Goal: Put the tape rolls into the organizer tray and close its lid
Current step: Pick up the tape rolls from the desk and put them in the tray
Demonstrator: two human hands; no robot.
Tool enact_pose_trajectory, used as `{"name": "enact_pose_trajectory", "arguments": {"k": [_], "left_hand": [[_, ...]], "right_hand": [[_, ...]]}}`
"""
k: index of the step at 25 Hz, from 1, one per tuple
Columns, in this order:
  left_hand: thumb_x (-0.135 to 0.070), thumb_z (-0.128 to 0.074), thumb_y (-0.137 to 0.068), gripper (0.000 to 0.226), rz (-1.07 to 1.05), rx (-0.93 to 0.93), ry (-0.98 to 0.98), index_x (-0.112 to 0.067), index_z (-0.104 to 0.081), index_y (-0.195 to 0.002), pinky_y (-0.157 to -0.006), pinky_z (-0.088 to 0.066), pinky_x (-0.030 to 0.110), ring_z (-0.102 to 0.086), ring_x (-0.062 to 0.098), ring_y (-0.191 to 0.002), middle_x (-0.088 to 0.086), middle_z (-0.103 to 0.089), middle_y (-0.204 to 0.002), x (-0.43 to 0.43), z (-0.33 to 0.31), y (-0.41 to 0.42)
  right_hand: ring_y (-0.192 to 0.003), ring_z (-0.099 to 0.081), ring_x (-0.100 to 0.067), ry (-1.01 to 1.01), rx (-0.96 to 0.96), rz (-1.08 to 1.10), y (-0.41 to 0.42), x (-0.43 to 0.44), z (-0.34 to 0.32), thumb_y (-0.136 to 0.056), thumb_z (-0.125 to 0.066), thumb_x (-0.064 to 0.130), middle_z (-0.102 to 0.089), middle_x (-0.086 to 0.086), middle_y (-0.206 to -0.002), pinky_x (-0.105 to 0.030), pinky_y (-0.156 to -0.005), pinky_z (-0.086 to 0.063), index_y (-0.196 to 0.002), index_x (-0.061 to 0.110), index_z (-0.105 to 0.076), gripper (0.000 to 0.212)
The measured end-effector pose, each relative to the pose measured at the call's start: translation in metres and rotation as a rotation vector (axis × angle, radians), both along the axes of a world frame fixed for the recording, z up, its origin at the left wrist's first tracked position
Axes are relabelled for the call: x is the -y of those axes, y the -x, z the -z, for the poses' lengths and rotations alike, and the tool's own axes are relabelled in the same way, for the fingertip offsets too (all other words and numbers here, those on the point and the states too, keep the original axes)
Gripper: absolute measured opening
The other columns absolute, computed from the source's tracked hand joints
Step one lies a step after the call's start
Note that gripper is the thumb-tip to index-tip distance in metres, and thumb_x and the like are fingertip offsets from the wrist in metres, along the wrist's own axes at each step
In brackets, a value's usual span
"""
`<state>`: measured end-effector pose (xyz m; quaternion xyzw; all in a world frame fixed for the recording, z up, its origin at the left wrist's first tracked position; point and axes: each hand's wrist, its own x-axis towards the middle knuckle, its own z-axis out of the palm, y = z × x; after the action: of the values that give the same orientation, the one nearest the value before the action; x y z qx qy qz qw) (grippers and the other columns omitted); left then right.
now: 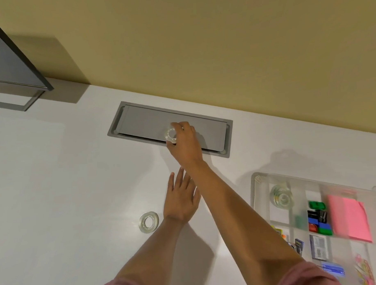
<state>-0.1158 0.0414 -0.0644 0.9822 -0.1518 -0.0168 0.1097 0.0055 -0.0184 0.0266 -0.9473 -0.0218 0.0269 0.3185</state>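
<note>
My right hand (pixel 186 142) reaches far forward over the grey cable hatch and grips a clear tape roll (pixel 170 134) between thumb and fingers. My left hand (pixel 181 198) lies flat on the white desk with its fingers spread, holding nothing. A second clear tape roll (pixel 148 221) lies on the desk just left of my left wrist. At the right stands the clear organizer tray (pixel 253 182), uncovered, with clear tape rolls (pixel 281 197) in its far left compartment.
A grey cable hatch (pixel 139 122) is set into the desk by the yellow wall. The tray also holds pink sticky notes (pixel 348 217), coloured binder clips (pixel 317 218), staple boxes and paper clips. A dark monitor on its stand (pixel 12 69) is at the far left.
</note>
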Motion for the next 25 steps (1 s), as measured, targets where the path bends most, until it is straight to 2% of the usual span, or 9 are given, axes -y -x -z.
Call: {"name": "enact_pose_trajectory", "arguments": {"k": [2,3,8,17,25], "left_hand": [[-0.043,-0.021,-0.100,0.053,-0.005,-0.106,0.014,-0.027,-0.015,-0.150,-0.123,-0.002,0.044,-0.003,0.022,-0.150,-0.002,-0.015,-0.161,0.002,0.004,0.000],[-0.044,-0.018,-0.100,0.053,-0.008,-0.106,-0.013,-0.029,-0.009,-0.151,-0.123,0.000,0.044,0.003,0.021,-0.149,-0.002,-0.008,-0.161,0.003,0.007,-0.001],[-0.040,-0.021,-0.102,0.054,-0.002,-0.139,-0.013,-0.031,0.006,-0.147,-0.121,0.004,0.040,0.008,0.022,-0.149,-0.004,0.008,-0.160,-0.003,0.007,0.001],[-0.038,-0.022,-0.102,0.054,-0.046,-0.184,-0.007,-0.028,0.002,-0.150,-0.122,0.003,0.038,0.006,0.019,-0.149,-0.002,0.007,-0.161,-0.005,0.000,0.045],[-0.038,-0.020,-0.102,0.055,-0.059,-0.209,-0.031,-0.026,0.002,-0.151,-0.122,0.002,0.039,0.006,0.021,-0.149,0.002,0.009,-0.161,-0.001,-0.006,0.076]], "right_hand": [[-0.126,-0.044,-0.024,0.004,0.011,0.082,0.013,0.025,-0.002,-0.088,-0.064,0.016,-0.047,-0.009,-0.137,-0.032,-0.093,-0.051,-0.138,0.013,-0.047,0.052],[-0.126,-0.044,-0.023,0.011,0.008,0.121,0.020,0.037,-0.002,-0.089,-0.064,0.018,-0.047,-0.008,-0.138,-0.032,-0.095,-0.050,-0.137,0.014,-0.047,0.052],[-0.126,-0.045,-0.024,0.022,-0.041,0.286,0.061,0.086,0.001,-0.088,-0.065,0.019,-0.048,-0.008,-0.138,-0.031,-0.100,-0.046,-0.135,0.014,-0.048,0.050],[-0.123,-0.046,-0.028,-0.024,-0.028,0.571,0.126,0.137,-0.007,-0.086,-0.063,0.015,-0.047,-0.010,-0.136,-0.027,-0.085,-0.043,-0.134,0.013,-0.049,0.051],[-0.124,-0.045,-0.031,-0.032,-0.018,0.762,0.176,0.170,-0.013,-0.085,-0.064,0.012,-0.048,-0.014,-0.135,-0.038,-0.094,-0.047,-0.133,0.008,-0.049,0.051]]}}
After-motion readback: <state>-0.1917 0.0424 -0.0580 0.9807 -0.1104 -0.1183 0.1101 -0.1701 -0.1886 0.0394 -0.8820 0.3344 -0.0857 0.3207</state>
